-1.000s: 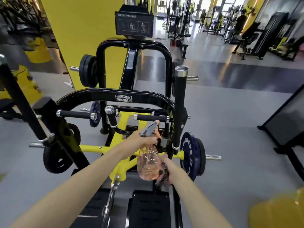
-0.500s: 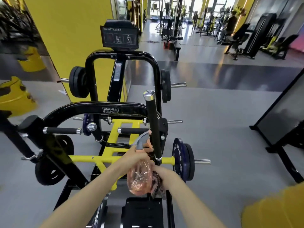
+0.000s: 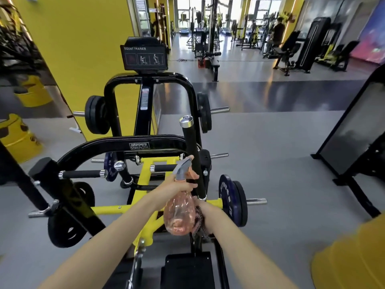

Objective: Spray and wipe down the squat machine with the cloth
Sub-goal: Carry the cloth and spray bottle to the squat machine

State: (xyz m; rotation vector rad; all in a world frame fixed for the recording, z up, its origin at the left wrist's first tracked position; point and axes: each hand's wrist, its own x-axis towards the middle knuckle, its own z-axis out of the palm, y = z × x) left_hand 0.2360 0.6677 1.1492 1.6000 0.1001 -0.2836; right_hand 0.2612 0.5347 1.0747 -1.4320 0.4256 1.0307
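Observation:
The black and yellow squat machine (image 3: 145, 146) stands right in front of me, with a "SQUAT TRAINER" sign on top. My left hand (image 3: 177, 187) grips the neck of a clear pink spray bottle (image 3: 180, 213) with a grey nozzle, pointed at the machine's upright black padded handle (image 3: 192, 155). My right hand (image 3: 205, 207) sits just behind the bottle, near the base of that handle, closed on a dark patterned cloth (image 3: 199, 224) that hangs down. Most of the right hand and cloth are hidden by the bottle.
Weight plates (image 3: 231, 199) hang on the machine's pegs on both sides. A yellow wall (image 3: 83, 49) is behind it, yellow bins (image 3: 18, 138) at left, a black framed panel (image 3: 354, 130) at right. Grey floor stretches right; other gym machines and a person stand far back.
My view has tilted up and pulled back a little, so the machine sits lower in frame. Both hands stay by the upright handle, still holding the bottle and cloth.

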